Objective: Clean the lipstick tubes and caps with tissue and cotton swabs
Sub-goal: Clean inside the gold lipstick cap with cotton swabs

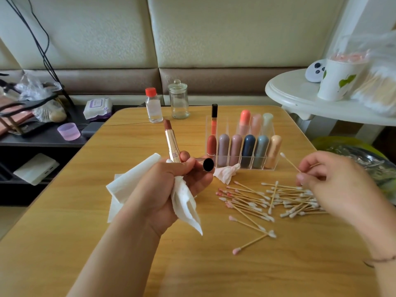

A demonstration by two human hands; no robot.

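Observation:
My left hand (171,185) grips a rose-gold lipstick tube (171,144) upright, its brown-red bullet exposed, together with a white tissue (186,202) and a dark round cap (208,165). My right hand (334,181) pinches a wooden cotton swab (289,162) by one end, its white tip pointing up and left. Below it several cotton swabs (270,200) lie scattered on the wooden table (214,264), some with pink-stained tips. A crumpled stained tissue (227,172) lies in front of a clear organiser (242,146) holding several capped lipsticks.
A red-capped clear bottle (153,106) and a lidded glass jar (178,100) stand at the table's far edge. A white side table (300,97) with a paper cup (336,80) is at right. A low dark shelf (42,140) with clutter is at left.

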